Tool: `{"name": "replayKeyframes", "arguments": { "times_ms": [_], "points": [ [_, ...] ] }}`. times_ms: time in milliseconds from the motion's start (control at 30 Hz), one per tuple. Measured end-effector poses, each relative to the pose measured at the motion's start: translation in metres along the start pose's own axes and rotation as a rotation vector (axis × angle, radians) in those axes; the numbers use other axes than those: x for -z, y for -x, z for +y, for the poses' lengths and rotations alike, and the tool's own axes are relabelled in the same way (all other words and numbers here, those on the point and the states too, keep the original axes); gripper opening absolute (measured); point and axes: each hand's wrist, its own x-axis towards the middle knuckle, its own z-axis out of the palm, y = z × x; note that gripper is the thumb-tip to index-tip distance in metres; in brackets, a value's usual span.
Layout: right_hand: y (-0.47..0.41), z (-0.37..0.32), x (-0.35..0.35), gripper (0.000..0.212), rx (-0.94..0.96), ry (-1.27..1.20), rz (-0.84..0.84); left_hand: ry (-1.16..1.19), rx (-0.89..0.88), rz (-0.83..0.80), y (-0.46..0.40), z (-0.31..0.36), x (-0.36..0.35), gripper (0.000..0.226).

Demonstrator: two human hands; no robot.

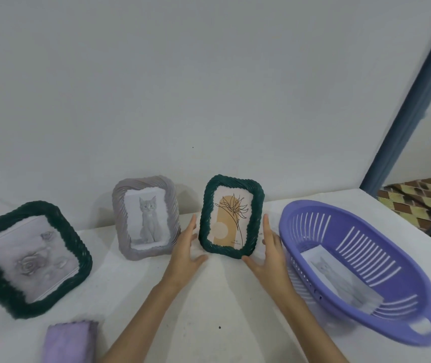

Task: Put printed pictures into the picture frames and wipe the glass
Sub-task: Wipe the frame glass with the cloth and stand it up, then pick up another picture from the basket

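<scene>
**Three frames stand filled on the desk; both hands flank the rightmost one**

Folded at the near edge of the white desk (209, 310) lies a lilac cloth (70, 340), closest to the camera and low on the left.

Farthest left, a dark green woven frame (29, 258) leans back and faces the camera, its corners turned a little off square; it holds a grey rose print. To its right a grey twisted-rim frame (145, 217) stands upright, long axis vertical, with a grey kitten picture inside.

Next comes the left hand (185, 251), fingers straight and slightly spread, pointing up and away. Its palm faces the green frame with the line-drawn flower (232, 216); the fingertips lie just beside the frame's left edge, and whether they touch it cannot be told. That frame stands upright in portrait, facing the camera, tilted slightly to the right.

On its other side the right hand (268, 254) mirrors the left: fingers extended, thumb reaching toward the frame's lower right corner, nothing gripped.

Just beside the right hand sits an oval purple slotted basket (418, 297), long axis running away to the left, with a loose kitten print (340, 280) lying flat on its bottom.
</scene>
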Motion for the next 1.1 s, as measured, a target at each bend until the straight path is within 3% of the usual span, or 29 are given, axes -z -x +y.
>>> {"name": "replayKeyframes", "arguments": {
  "times_ms": [133, 267, 333, 400, 500, 600, 700, 800, 900, 1100],
  "points": [
    [0.018, -0.024, 0.015, 0.092, 0.023, 0.029, -0.014, -0.093, -0.115, 0.159, 0.027, 0.007, -0.008, 0.071],
    [0.026, -0.036, 0.056, 0.076, 0.104, 0.094, 0.041, -0.061, -0.194, 0.041, 0.043, 0.027, -0.033, 0.064],
    [0.029, -0.030, 0.088, 0.064, 0.058, 0.214, 0.083, -0.033, -0.180, -0.055, 0.047, 0.034, -0.052, 0.059],
    [0.035, -0.016, 0.126, 0.055, -0.085, 0.477, 0.181, -0.038, -0.137, -0.145, 0.048, 0.041, -0.072, 0.058],
    [0.049, 0.007, 0.181, 0.049, -0.511, 0.714, 0.223, -0.050, -0.089, -0.239, 0.045, 0.050, -0.099, 0.064],
    [0.055, 0.028, 0.209, 0.047, -0.775, 0.580, 0.122, -0.097, -0.016, -0.309, 0.036, 0.049, -0.120, 0.077],
    [0.053, 0.038, 0.215, 0.039, -0.770, 0.490, 0.132, -0.156, 0.089, -0.370, 0.025, 0.047, -0.134, 0.098],
    [0.050, 0.047, 0.220, 0.037, -0.762, 0.476, 0.215, -0.332, 0.072, -0.428, 0.019, 0.045, -0.143, 0.111],
    [0.047, 0.057, 0.232, 0.038, -0.767, 0.469, 0.266, -0.476, 0.015, -0.416, 0.019, 0.044, -0.149, 0.114],
    [0.039, 0.065, 0.240, 0.041, -0.750, 0.412, 0.262, -0.519, -0.004, -0.404, 0.017, 0.041, -0.159, 0.112]
  ]
}}
